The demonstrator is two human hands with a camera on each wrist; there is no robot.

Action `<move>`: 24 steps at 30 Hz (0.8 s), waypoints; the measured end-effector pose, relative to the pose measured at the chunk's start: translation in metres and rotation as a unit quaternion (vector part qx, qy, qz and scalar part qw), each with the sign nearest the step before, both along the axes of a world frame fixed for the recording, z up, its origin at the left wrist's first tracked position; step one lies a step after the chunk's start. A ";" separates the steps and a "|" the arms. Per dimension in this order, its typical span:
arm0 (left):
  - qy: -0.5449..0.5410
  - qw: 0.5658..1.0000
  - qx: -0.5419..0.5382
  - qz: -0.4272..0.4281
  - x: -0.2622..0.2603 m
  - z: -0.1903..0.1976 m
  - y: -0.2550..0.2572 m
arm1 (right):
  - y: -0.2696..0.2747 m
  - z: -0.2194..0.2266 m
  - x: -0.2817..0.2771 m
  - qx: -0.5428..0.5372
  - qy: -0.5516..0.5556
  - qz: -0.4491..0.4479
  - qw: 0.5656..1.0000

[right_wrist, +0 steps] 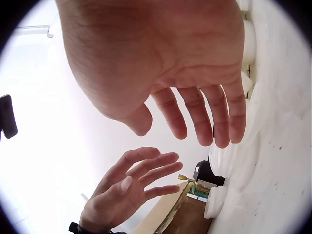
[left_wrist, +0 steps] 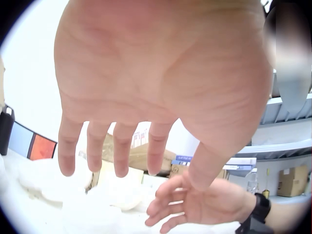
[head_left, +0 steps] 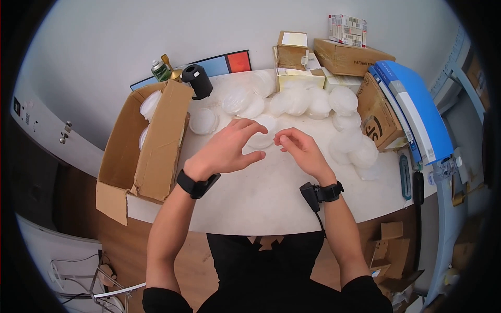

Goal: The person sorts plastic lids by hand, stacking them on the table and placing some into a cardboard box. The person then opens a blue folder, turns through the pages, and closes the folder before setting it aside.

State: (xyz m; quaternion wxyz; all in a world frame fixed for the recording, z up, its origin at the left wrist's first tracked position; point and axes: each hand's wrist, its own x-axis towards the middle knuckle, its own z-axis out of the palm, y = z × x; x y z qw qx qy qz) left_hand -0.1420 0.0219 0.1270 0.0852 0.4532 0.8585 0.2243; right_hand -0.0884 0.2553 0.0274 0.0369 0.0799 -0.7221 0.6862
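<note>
- Head view: bright, even light; edges bow and turn black.
- Left wrist: glare bleaches the white plastic items beyond the left hand.
- Right wrist: background beside the right hand overexposed.

Tubs on the table before me, more inside the box at my left, canister beside its far end, cartons behind the tubs, binders at my right

Office-like workroom, apparently: blue binder, stacked cardboard boxes, white table, shelving.
</note>
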 end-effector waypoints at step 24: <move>0.029 0.991 0.021 0.132 0.002 -0.040 0.031 | 0.003 0.004 0.001 0.004 -0.015 0.002 1.000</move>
